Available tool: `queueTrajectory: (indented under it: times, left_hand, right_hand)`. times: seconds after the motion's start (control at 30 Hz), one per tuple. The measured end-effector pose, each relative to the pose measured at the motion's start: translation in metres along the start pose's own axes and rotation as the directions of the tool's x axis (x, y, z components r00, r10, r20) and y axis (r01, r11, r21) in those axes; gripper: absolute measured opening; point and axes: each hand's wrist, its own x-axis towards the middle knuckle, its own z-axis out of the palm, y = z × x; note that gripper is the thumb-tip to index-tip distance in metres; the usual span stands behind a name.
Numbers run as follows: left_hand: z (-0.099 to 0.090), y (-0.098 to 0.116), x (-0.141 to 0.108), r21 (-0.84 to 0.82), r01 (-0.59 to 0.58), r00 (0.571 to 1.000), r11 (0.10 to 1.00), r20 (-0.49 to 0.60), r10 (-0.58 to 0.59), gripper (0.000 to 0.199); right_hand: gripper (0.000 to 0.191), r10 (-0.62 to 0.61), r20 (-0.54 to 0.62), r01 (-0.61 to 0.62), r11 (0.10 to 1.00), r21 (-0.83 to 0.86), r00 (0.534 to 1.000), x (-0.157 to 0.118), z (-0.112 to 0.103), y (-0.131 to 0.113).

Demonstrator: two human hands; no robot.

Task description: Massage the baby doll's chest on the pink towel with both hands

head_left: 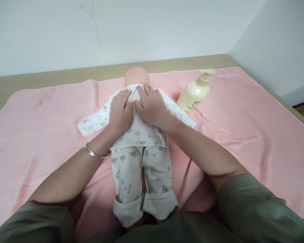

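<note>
The left hand (121, 111) and right hand (152, 105) rest on the upper torso of the doll (138, 135), each grip spread flat. The doll lies on a pink blanket (53, 135) over the counter (192, 61), head far, with a pump bottle (194, 94) to its right.

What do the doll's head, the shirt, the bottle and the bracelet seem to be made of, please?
Head: perhaps vinyl or another plastic; smooth, with a soft sheen.
Shirt: thin cloth, possibly cotton; matte, printed, softly creased.
Bottle: probably plastic; glossy, with bright highlights on its shoulder.
Bracelet: likely metal; silvery and polished, with bright glints.
</note>
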Motion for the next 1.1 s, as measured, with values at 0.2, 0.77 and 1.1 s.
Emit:
queueTrajectory:
  times: [0.2,0.77,1.1]
  left_hand:
    - [-0.002,-0.010,0.008,-0.048,-0.005,1.000,0.999,-0.012,0.004,0.047]
    - [-0.001,0.016,-0.001,0.108,0.041,0.999,0.993,0.021,-0.044,0.056]
    - [-0.001,0.022,-0.008,0.020,-0.008,1.000,1.000,0.023,0.007,0.053]
  right_hand:
    - [0.063,0.001,0.001,-0.001,1.000,-0.011,1.000,0.000,0.000,-0.001]
    - [0.069,-0.114,0.115,0.120,0.992,-0.043,0.987,0.006,-0.017,0.009]
    - [0.060,-0.015,-0.084,-0.004,0.977,-0.214,0.996,-0.029,-0.002,-0.020]
